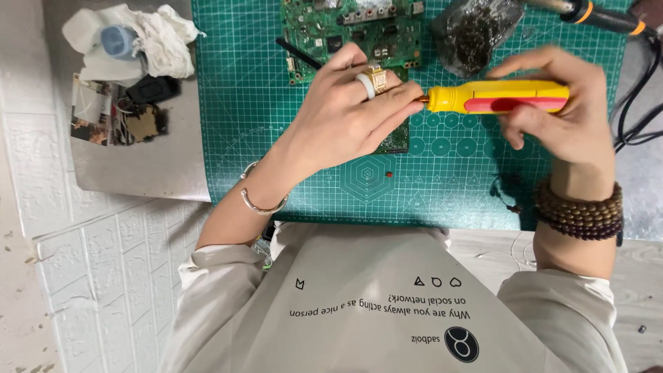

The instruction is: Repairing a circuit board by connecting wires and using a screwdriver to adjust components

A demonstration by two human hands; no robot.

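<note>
While gripped lengthwise in the right hand (563, 114), fingers curled around its body, yellow and red screwdriver (498, 97) held level above green cutting mat (242, 103). Left hand (352, 114) pinching the metal tip at the screwdriver's front end, thumb and fingers closed together. Green circuit board (345, 31) lying on the mat just behind the left hand. Crumpled white cloth (148, 41) well apart at far left.

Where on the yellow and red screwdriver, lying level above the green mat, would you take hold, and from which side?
Take the yellow and red screwdriver around its thick handle, from the right end, as the right hand does. The handle is wide and long enough for a full grip. The narrow metal tip points left, where the left hand pinches it, so leave that end free, over the green cutting mat.
</note>
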